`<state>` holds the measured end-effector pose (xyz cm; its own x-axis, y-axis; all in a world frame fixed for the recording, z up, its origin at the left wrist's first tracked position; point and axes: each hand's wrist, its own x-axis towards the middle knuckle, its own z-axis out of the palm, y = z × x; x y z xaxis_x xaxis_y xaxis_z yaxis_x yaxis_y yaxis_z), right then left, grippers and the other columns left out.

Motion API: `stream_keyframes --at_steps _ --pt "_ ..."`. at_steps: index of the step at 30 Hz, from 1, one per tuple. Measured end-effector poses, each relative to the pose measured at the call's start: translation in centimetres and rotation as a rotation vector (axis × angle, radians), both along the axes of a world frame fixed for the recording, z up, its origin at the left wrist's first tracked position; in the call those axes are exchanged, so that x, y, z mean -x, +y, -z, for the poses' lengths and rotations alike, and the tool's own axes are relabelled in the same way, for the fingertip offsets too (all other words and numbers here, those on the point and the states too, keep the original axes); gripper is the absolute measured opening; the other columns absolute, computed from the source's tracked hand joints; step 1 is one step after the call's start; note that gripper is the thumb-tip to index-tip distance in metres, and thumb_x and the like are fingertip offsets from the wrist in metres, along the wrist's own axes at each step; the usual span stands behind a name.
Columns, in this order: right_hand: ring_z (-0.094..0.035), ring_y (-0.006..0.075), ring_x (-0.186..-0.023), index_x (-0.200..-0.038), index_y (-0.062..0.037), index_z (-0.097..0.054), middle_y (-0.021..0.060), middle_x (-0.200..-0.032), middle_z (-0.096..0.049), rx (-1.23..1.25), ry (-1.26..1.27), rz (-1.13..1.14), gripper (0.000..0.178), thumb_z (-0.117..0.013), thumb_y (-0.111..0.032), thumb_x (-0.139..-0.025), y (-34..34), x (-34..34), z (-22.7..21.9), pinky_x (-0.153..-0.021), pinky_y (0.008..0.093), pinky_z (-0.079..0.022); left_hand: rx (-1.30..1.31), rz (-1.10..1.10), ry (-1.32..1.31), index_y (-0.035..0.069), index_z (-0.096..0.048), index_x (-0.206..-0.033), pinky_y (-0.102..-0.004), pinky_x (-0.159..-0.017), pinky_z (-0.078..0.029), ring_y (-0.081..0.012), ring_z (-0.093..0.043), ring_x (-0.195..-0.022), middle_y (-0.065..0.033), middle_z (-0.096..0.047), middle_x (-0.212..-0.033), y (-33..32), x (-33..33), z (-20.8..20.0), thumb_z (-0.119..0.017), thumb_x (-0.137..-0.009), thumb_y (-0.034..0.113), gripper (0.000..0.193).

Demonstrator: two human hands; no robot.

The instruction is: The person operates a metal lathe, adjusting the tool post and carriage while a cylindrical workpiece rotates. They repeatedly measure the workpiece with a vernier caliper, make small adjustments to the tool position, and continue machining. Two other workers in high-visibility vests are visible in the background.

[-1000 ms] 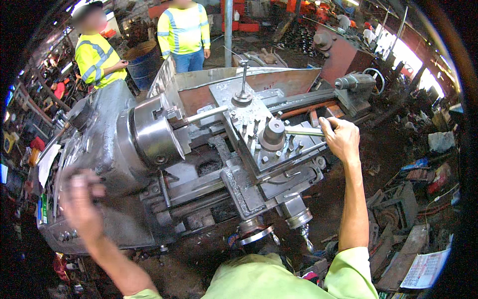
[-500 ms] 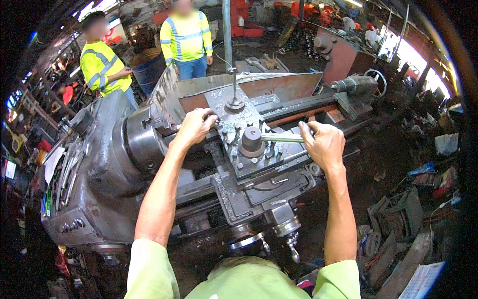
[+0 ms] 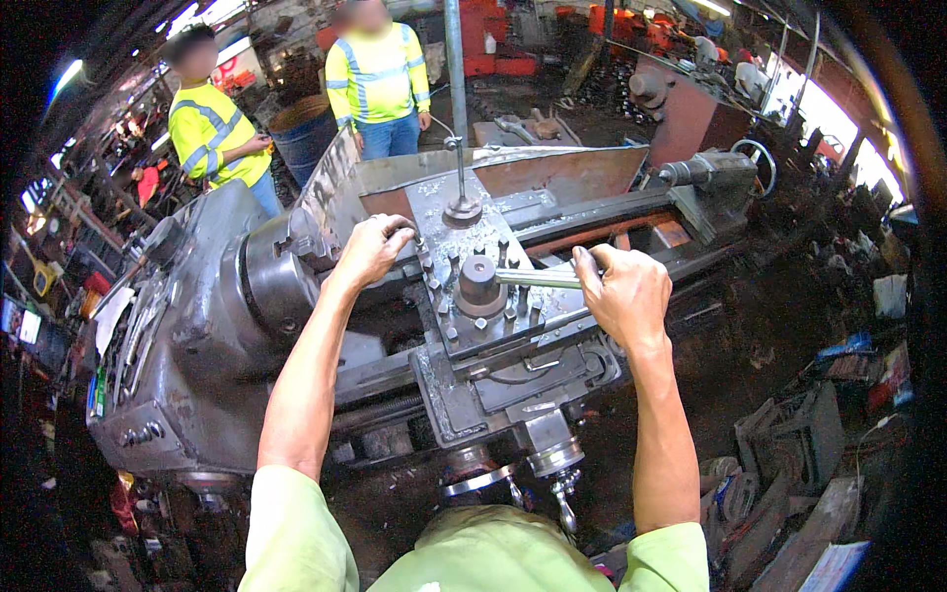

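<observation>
A dark square tool post with several upright bolts and a round central hub [image 3: 480, 286] sits on the carriage of a metal lathe. My right hand [image 3: 626, 296] is closed around the outer end of the handle [image 3: 538, 279] that sticks out to the right from the hub. At the tool post's far left corner is my left hand [image 3: 375, 252], its fingers curled together near the bolts; what they pinch, if anything, is hidden. Left of that hand stands the lathe chuck [image 3: 276, 271]. Bright metal chips lie on the flat plate [image 3: 439, 202] behind the post.
Two people in yellow reflective shirts [image 3: 212, 138] stand beyond the lathe, near a blue drum [image 3: 304, 143]. The tailstock [image 3: 705, 178] is at the far right. Crank handles [image 3: 557, 474] project toward me. Loose tools lie on the headstock [image 3: 128, 340]; scrap [image 3: 789, 434] is piled at right.
The view has shifted slightly. Both hands, the tool post and its handle now appear a little further left over the lathe; my right hand keeps its hold.
</observation>
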<state>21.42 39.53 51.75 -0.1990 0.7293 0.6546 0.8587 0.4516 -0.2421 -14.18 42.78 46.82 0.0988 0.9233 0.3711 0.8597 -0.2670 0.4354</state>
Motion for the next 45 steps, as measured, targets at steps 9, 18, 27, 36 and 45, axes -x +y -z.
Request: stream_keyframes --at_steps 9,18,27,36,45 --pt "-0.063 0.0348 -0.064 -0.076 -0.0088 -0.072 0.0157 -0.065 -0.064 -0.021 0.007 0.069 0.028 -0.066 -0.033 -0.087 -0.3 0.9 -0.3 -0.061 0.0451 -0.049 -0.038 0.172 0.178 0.006 -0.069 -0.101 -0.0449 -0.081 -0.049 -0.0357 -0.062 -0.095 -0.0173 -0.066 -0.094 1.4 1.6 -0.6 -0.063 -0.09 0.024 0.022" --pt "-0.063 0.0345 -0.066 -0.079 -0.0075 -0.073 0.0162 -0.068 -0.064 -0.021 0.03 0.083 0.023 -0.068 -0.029 -0.086 -0.7 1.2 -0.4 -0.061 0.0436 -0.048 -0.096 0.046 0.207 0.003 -0.068 -0.1 -0.0463 -0.078 -0.05 -0.0384 -0.063 -0.086 -0.019 -0.066 -0.088 0.5 0.3 0.4 -0.064 -0.089 0.023 0.023" --pt "-0.064 0.0358 -0.069 -0.078 -0.0087 -0.073 0.016 -0.069 -0.066 -0.025 0.013 0.046 0.028 -0.064 -0.033 -0.088 -0.4 0.7 0.0 -0.065 0.0462 -0.049 0.107 0.012 -0.07 0.0 -0.067 -0.111 -0.0436 -0.088 -0.05 -0.0404 -0.065 -0.1 -0.0237 -0.068 -0.104 -0.8 -0.1 0.1 -0.056 -0.094 0.032 0.038" --pt "-0.065 0.0349 -0.065 -0.072 -0.0094 -0.07 0.0143 -0.069 -0.067 -0.094 -0.024 -0.038 0.031 -0.064 -0.035 -0.087 -0.1 -0.2 0.6 -0.064 0.0453 -0.051 0.12 -0.327 -0.077 0.01 -0.068 -0.117 -0.0481 -0.093 -0.047 -0.0415 -0.061 -0.109 -0.0209 -0.067 -0.112 -1.8 -2.3 1.2 -0.048 -0.095 0.048 0.049" --pt "-0.063 0.0324 -0.056 -0.071 -0.0119 -0.069 0.0131 -0.059 -0.063 -0.175 -0.033 -0.016 0.025 -0.067 -0.033 -0.084 0.5 0.1 0.1 -0.055 0.044 -0.049 0.156 -0.468 -0.064 0.013 -0.069 -0.116 -0.0452 -0.092 -0.048 -0.0374 -0.064 -0.106 -0.0174 -0.07 -0.107 -2.1 -3.3 0.6 -0.051 -0.094 0.052 0.048"
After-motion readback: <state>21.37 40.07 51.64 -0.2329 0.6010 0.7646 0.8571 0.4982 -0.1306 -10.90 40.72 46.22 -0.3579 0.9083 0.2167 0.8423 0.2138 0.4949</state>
